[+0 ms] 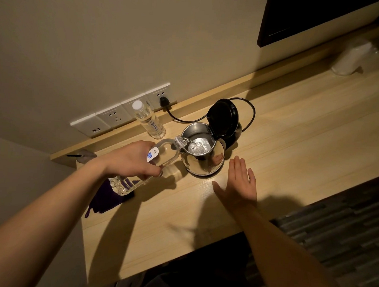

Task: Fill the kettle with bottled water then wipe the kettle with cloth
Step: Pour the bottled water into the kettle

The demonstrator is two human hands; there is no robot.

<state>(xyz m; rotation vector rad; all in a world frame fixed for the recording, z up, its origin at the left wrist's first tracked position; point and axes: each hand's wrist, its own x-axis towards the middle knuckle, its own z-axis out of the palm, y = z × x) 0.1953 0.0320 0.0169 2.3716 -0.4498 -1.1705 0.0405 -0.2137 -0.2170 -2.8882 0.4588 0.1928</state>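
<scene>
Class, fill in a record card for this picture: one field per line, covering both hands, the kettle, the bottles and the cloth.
left hand: grips the tilted bottle, pouring
kettle: on the table, lid open, water going in
right hand: open, fingers straight, beside the kettle, not touching it
capped bottle: upright by the wall, untouched
purple cloth: at the table's left edge, not in use
cord: plugged into the wall socket
task stage: filling; wiping not yet begun

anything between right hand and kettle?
No. The head view shows only bare desk between the right hand and the kettle.
</scene>
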